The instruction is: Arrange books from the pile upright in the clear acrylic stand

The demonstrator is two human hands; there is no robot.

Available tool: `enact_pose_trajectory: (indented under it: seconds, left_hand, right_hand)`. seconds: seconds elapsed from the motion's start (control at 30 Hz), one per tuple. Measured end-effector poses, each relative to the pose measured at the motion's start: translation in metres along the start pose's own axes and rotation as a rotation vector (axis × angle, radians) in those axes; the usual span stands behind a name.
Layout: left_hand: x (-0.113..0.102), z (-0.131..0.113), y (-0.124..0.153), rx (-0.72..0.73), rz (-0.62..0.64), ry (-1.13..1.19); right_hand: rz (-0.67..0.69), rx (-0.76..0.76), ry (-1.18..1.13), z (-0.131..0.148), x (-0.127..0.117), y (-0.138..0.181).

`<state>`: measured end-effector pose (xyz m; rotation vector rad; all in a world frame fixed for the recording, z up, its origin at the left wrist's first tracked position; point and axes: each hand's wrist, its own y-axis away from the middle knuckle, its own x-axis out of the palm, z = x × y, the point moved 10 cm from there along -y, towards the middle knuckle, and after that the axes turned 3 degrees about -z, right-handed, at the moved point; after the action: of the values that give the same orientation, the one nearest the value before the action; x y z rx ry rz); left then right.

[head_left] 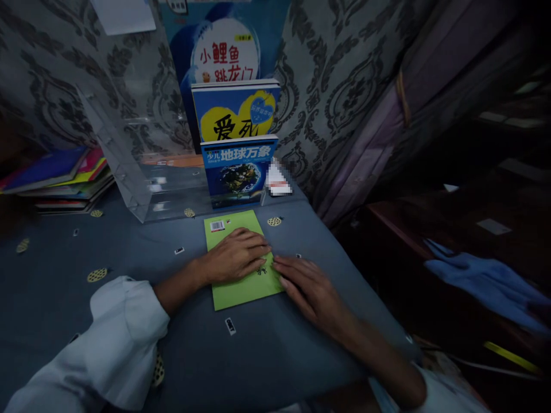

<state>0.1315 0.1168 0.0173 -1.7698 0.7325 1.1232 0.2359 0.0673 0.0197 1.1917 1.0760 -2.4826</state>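
A thin green book (235, 287) lies flat on the blue-grey tablecloth (129, 264), back cover up with a barcode sticker near its far edge. My left hand (236, 255) rests palm down on the middle of the book, fingers stretched out. My right hand (307, 287) lies flat at the book's right edge, fingertips touching it. Just behind the green book, three blue children's books (239, 169) stand upright in a row inside a clear acrylic stand (129, 160).
A stack of colourful books (64, 178) lies at the far left of the table. Small labels and round gold stickers dot the cloth. A patterned curtain hangs behind. The table's right edge drops to a dark area holding a blue cloth (482, 281).
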Motion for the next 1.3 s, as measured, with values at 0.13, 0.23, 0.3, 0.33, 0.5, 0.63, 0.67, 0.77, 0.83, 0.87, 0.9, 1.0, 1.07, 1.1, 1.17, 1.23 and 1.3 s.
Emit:
enact_pose_trajectory:
  seconds: [0.13,0.23,0.3,0.33,0.5,0.63,0.67,0.77,0.83,0.87,0.9,1.0,1.07,1.1,1.17,1.23,1.3]
  left_hand:
    - [-0.001,0.000,0.000,-0.001,0.001,0.004]
    - [-0.001,-0.001,-0.001,0.000,0.005,-0.008]
    - [-0.002,-0.001,-0.001,0.002,0.013,-0.023]
    - [-0.001,-0.001,-0.001,0.001,0.021,-0.031]
    - [0.006,-0.007,0.003,-0.012,0.116,-0.066]
    - [0.015,-0.010,0.011,-0.072,0.221,-0.045]
    - [0.017,-0.010,0.012,-0.089,0.234,-0.039]
    - [0.017,-0.010,0.013,-0.123,0.240,-0.036]
    - [0.016,-0.010,0.013,-0.132,0.236,-0.040]
    - [0.015,-0.011,0.014,-0.127,0.239,-0.038]
    - [0.015,-0.013,0.014,-0.118,0.244,-0.036]
    - [0.016,-0.017,0.015,-0.089,0.273,-0.031]
    - [0.016,-0.018,0.016,-0.090,0.273,-0.034]
    - [0.016,-0.017,0.016,-0.095,0.267,-0.035]
    - [0.015,-0.017,0.016,-0.102,0.256,-0.036]
    - [0.016,-0.018,0.016,-0.097,0.258,-0.033]
    - [0.017,-0.021,0.016,-0.071,0.268,-0.020]
  right_hand:
    - [0.030,-0.032,0.011,0.005,0.005,0.004]
    - [0.014,-0.051,0.032,0.007,0.005,0.004]
    - [0.005,-0.066,0.047,0.009,0.004,0.003]
    - [0.008,-0.070,0.052,0.010,0.004,0.003]
    - [0.051,-0.066,0.087,0.010,0.006,0.011]
    - [0.026,-0.150,0.098,0.017,0.003,0.018]
    - [0.022,-0.168,0.091,0.018,0.003,0.019]
    - [-0.006,-0.206,0.075,0.021,0.002,0.019]
    - [-0.031,-0.221,0.083,0.023,0.001,0.019]
    - [-0.042,-0.229,0.091,0.024,0.000,0.019]
    - [-0.051,-0.240,0.102,0.027,-0.001,0.019]
    - [-0.055,-0.267,0.144,0.033,-0.003,0.021]
    - [-0.059,-0.274,0.157,0.036,-0.004,0.020]
    - [-0.065,-0.273,0.154,0.037,-0.005,0.020]
    - [-0.072,-0.269,0.140,0.037,-0.007,0.019]
    - [-0.071,-0.271,0.130,0.039,-0.008,0.018]
    - [-0.063,-0.273,0.127,0.040,-0.009,0.018]
